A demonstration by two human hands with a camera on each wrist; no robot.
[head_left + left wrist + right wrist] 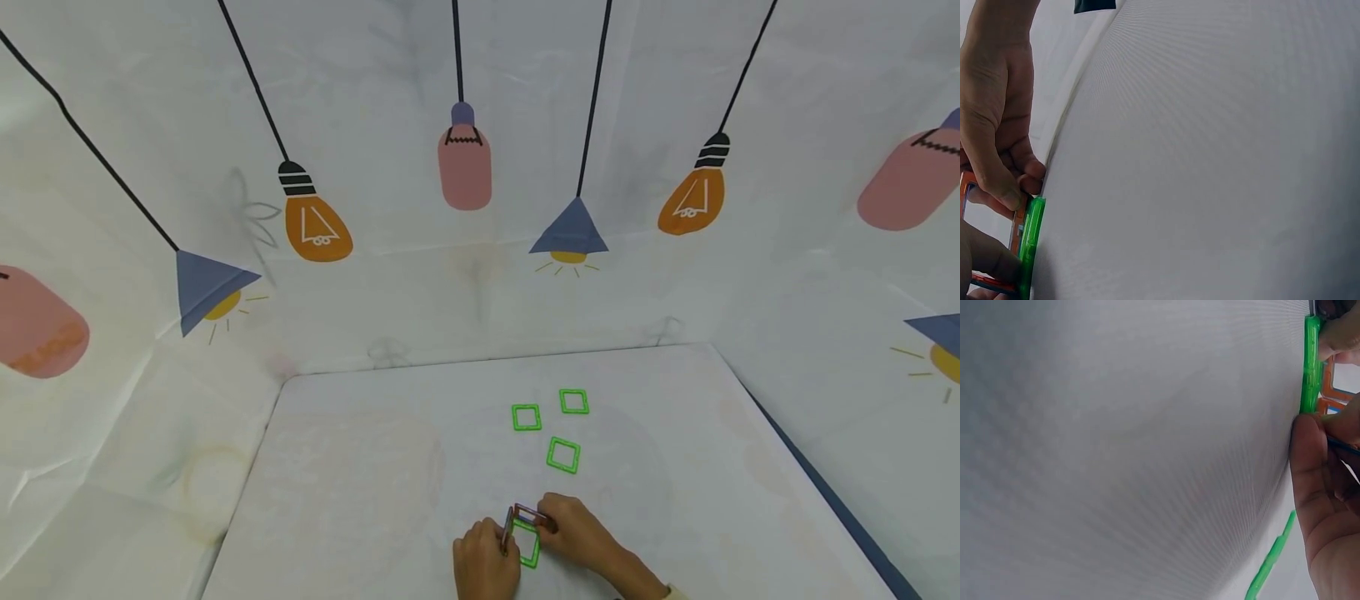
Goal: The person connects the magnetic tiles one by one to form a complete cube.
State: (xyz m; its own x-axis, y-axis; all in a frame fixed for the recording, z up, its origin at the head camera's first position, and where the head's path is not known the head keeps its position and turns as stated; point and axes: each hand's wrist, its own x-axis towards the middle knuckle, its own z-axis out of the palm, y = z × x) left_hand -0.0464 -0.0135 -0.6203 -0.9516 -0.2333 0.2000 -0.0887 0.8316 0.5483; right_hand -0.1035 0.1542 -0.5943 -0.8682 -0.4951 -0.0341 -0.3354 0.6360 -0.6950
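Observation:
A green square frame tile (529, 546) lies flat on the white table between the two hands. My left hand (486, 558) pinches an orange-brown square tile (507, 530) that stands upright along the green tile's left side. At its far side, my right hand (576, 532) grips a second orange-brown square tile (529, 514), also raised on edge. The two raised tiles come close together at the far left corner. In the right wrist view, the green tile (1311, 369) shows edge-on beside the orange frames (1337, 394); fingers partly hide them.
Three more green square tiles lie farther back: one at left (527, 417), one at right (573, 402) and a nearer, turned one (563, 456). A pale wall sheet (405, 308) printed with hanging lamps rises behind and beside the white table (345, 483).

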